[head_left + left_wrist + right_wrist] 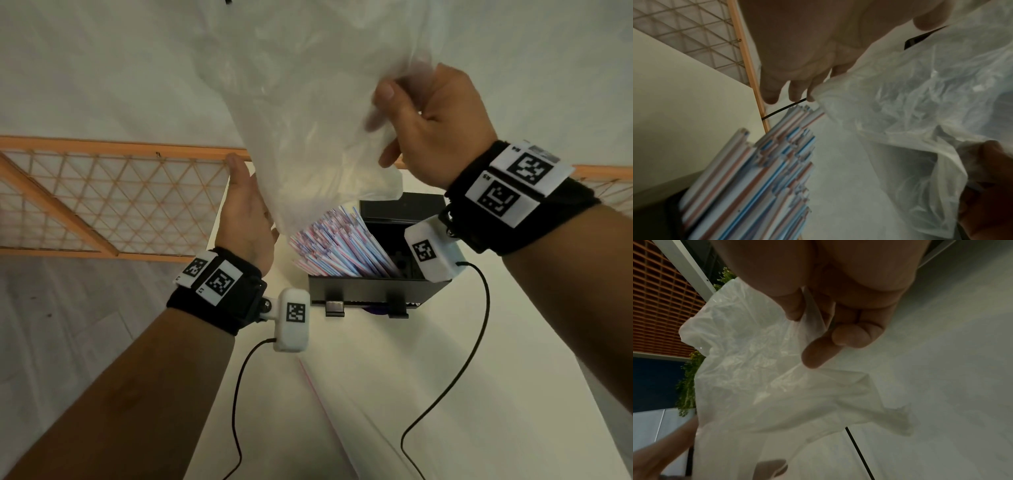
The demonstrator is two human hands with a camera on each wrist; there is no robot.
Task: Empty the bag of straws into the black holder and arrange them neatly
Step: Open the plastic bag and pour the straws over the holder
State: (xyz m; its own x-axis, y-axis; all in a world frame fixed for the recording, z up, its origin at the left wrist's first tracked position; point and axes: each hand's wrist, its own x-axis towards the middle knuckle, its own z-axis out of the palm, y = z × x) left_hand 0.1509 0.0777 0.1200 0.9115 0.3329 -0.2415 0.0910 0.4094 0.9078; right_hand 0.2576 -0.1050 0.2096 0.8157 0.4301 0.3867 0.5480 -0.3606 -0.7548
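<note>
Now: bag (308,113) is thin translucent plastic, held up above the black holder (373,291), mouth hanging down over it. Film looks limp and crinkled; judged very light, no stiffness, likely to slide between fingers and to cling or billow. No straws can be made out inside it, though the film is cloudy, so cannot tell if any remain.

Straws (339,243): red-and-blue striped, a dense bundle standing in the holder, leaning toward the left, tops fanned and uneven. In the left wrist view the ends sit at staggered heights. Judged light, thin-walled and smooth: easy to kink if squeezed, apt to roll and splay. Best taken around the bundle mid-length with a loose wrap, then tapped level, rather than pinched singly.

Right hand (435,126): pinches a gathered fold of the bag between thumb and fingers, carrying it. Left hand (246,209): fingers straight, laid flat against the bag's lower side near the mouth; not gripping.

Holder stands on the white worktop (394,394), its right part showing no straws. One stray straw (313,387) appears to lie on the worktop just in front of the holder. Orange lattice panel (102,202) behind, to the left.
</note>
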